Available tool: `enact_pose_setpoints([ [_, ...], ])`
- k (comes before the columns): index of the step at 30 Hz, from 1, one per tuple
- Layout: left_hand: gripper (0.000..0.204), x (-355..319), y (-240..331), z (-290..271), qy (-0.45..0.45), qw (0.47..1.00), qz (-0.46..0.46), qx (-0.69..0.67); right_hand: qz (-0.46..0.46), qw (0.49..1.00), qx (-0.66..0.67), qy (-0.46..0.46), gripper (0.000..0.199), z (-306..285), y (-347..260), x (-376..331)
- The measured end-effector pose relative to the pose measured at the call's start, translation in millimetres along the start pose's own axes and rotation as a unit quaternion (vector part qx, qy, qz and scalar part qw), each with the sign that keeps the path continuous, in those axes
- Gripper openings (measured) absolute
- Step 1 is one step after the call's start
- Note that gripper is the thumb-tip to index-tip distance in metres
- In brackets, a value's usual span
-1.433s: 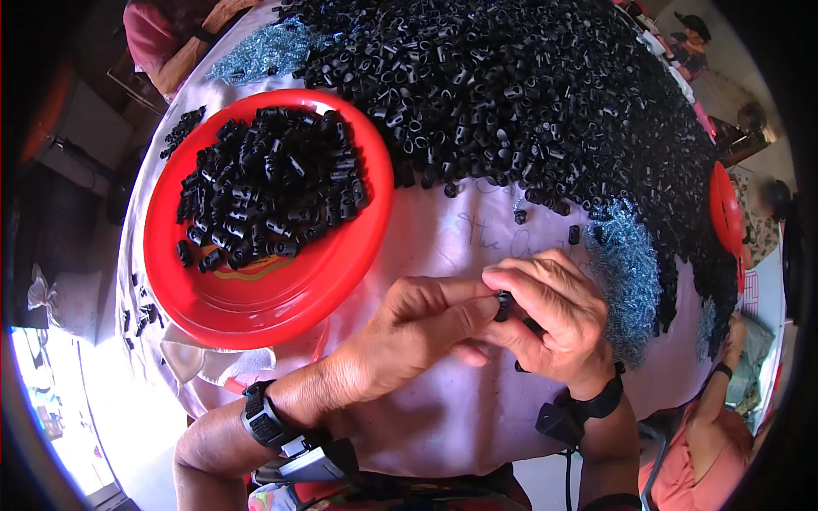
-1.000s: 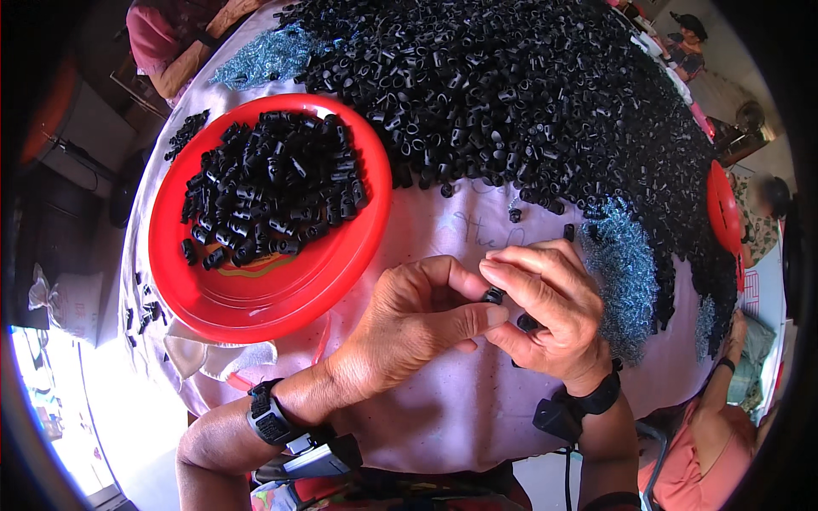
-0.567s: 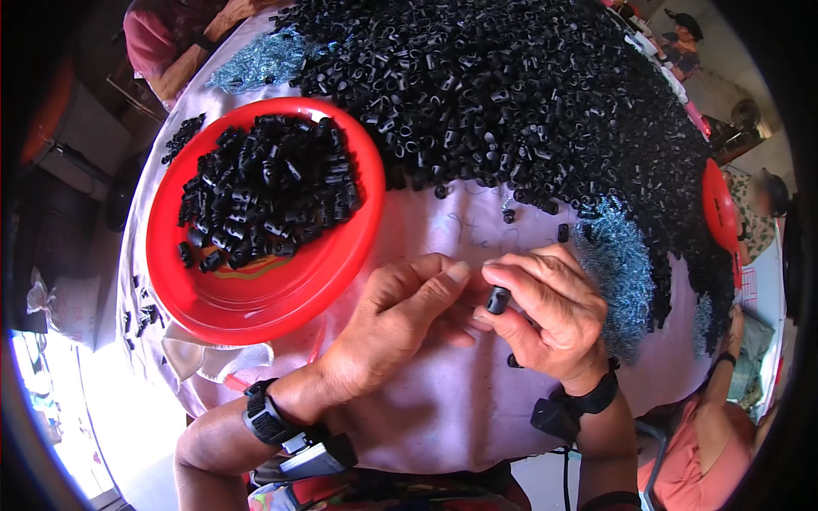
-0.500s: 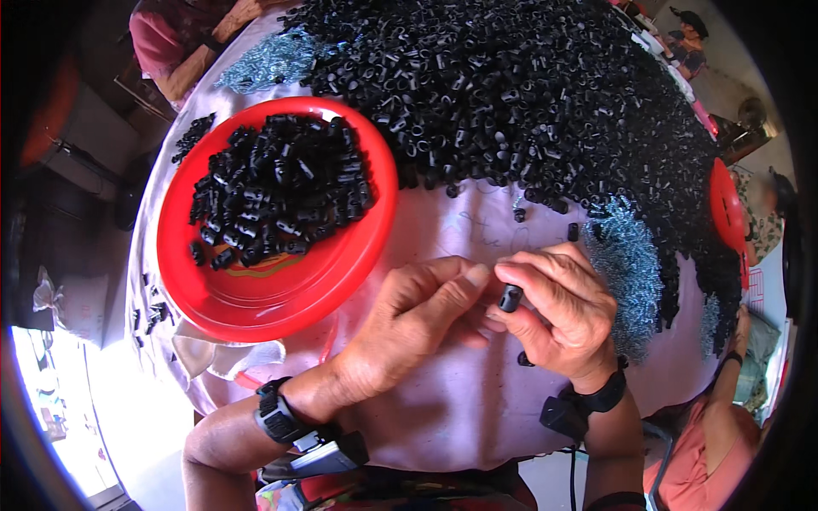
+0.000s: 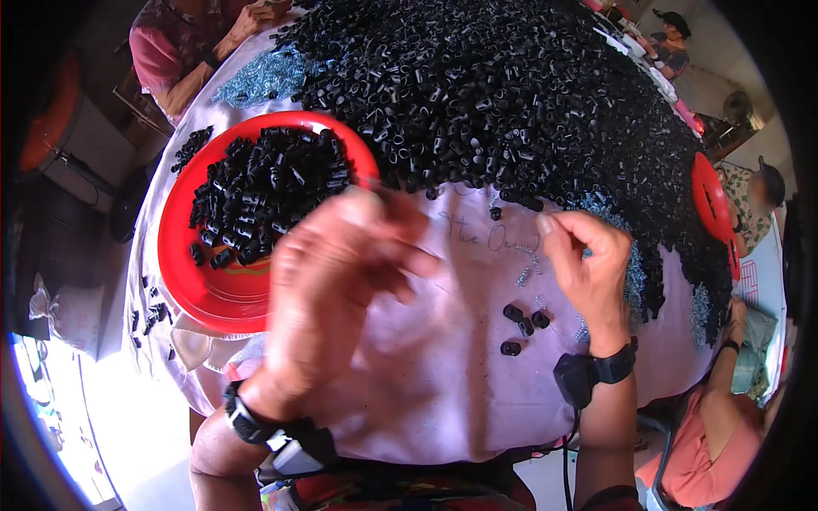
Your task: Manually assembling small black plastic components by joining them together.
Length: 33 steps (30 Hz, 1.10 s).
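Smeared by motion, my left hand (image 5: 319, 272) hangs over the right edge of a red plate (image 5: 175, 268). A dark blur shows by its fingertips, but I cannot tell whether they hold it. Small black plastic pieces, like cord locks (image 5: 247, 200), are heaped in the plate. My right hand (image 5: 596, 264) is closed, thumb against bent index finger, beside a pile of small bluish springs (image 5: 635, 285). Anything in that pinch is too small to make out. Several loose black pieces (image 5: 524, 319) and a few stray springs (image 5: 524, 277) lie on the cloth between my hands.
A huge heap of black plastic parts (image 5: 511, 102) covers the table's far side. More springs (image 5: 268, 77) lie at the far left. A second red plate (image 5: 711, 196) stands at the right edge. Other people sit around the table; one person's arm (image 5: 737, 328) rests at the right.
My hands have parted. The left swung left to the plate; the right moved slightly up, and the black piece it held is gone from it. Loose pieces between them are now uncovered.
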<state>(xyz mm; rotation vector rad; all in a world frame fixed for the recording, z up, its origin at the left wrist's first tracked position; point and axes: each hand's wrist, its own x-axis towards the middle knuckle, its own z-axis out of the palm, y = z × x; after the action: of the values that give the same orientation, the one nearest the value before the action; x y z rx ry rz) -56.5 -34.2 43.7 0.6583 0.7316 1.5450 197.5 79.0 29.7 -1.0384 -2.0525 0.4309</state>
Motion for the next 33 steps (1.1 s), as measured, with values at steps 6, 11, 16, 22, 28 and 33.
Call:
enact_pose_setpoints([
  [6, 0.044, 7.6, 40.0, -75.4, 0.063, 0.966, 0.056, -0.246, 0.086, 0.979, -0.047, -0.179, 0.024, -30.4, 9.9, 7.8],
  [11, 0.046, -1.0, 43.6, -82.0, 0.099, 0.951, 0.047, -0.288, 0.042, 0.981, 0.055, -0.18, 0.019, -5.4, 5.2, 3.5],
  [16, 0.029, 2.7, 4.1, -0.3, -0.006, 0.984, -0.069, 0.163, 0.109, 0.971, -0.016, -0.214, 0.017, -24.7, 12.5, 3.0],
  [22, 0.029, 14.8, -49.3, 31.0, -0.139, 0.891, -0.01, 0.432, -0.009, 0.963, -0.03, -0.269, 0.013, -13.7, 8.2, 3.2],
  [28, 0.028, 27.2, -64.8, 17.9, -0.133, 0.875, 0.041, 0.465, 0.007, 0.958, 0.058, -0.281, 0.01, -12.6, -3.3, 3.3],
  [33, 0.015, 29.0, -71.4, 12.9, -0.094, 0.901, 0.037, 0.422, 0.054, 0.952, 0.127, -0.273, 0.01, -8.1, -6.0, 2.4],
])
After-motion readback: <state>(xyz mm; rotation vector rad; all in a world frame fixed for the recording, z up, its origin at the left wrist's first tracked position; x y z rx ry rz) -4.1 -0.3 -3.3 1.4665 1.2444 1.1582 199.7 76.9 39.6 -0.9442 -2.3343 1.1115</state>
